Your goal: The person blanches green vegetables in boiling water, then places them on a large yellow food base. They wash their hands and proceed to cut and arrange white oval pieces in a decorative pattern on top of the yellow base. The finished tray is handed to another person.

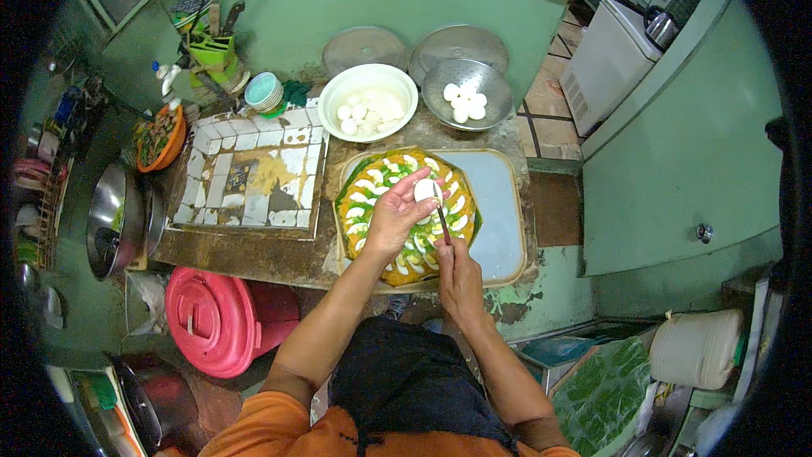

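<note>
My left hand (399, 216) pinches a peeled boiled egg (427, 190) between its fingers, above a large round platter. In my right hand (459, 275) is a small knife (442, 222) with a dark reddish handle, its blade up against the egg. Below both hands lies the orange-yellow noodle dish (351, 203), topped with egg slices and chopped greens and edged with green leaf. It rests on a light blue tray (499, 220) with a tan rim. Part of the dish is hidden under my hands and wrists.
Behind the platter stand a white basin (334, 89) with eggs in cloudy liquid and a metal colander (495, 110) holding several peeled eggs. A tiled sink (197, 190) lies left. An orange bowl of scraps (176, 146) sits beyond it, and a red lidded bin (211, 322) stands below the counter.
</note>
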Tool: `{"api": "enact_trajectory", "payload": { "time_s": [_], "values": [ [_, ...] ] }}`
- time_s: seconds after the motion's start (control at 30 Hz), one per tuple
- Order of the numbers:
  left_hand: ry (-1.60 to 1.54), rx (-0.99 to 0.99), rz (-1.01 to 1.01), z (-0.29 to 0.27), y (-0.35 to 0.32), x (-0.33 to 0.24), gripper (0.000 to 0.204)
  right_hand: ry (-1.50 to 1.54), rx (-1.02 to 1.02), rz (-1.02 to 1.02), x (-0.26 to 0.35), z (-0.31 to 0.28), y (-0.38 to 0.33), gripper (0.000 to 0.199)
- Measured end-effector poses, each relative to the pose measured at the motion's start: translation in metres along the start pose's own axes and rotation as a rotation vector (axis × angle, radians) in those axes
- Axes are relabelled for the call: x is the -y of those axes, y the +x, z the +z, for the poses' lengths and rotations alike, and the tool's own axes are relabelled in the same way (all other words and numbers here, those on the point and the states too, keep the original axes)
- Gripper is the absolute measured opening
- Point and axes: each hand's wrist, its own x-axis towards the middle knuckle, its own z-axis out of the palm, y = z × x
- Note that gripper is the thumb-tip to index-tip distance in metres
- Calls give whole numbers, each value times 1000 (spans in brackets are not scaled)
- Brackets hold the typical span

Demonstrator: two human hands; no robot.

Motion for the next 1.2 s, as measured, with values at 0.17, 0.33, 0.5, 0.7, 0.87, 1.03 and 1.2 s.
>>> {"api": "enact_trajectory", "payload": {
  "time_s": [0.17,0.33,0.5,0.7,0.87,1.03,1.2],
  "values": [
    [-54,-34,-25,-2,-19,-9,43,-20,-16,-132,-9,19,-2,22],
    [-113,-44,-35,-10,-31,-14,40,-74,7,-161,-8,38,2,19],
    [-186,5,-49,-35,-37,-13,49,-229,11,-155,-4,65,9,22],
    [-306,31,-151,-100,-44,-12,56,-258,144,-47,8,110,12,28],
    [-373,7,-377,-150,-43,-13,48,532,164,358,39,135,-10,26],
    [-293,50,-508,-165,-31,-7,38,407,-203,363,52,136,-36,32],
    [-161,99,-601,-166,-34,-3,39,47,-305,218,48,147,-47,32]
  ]
}}
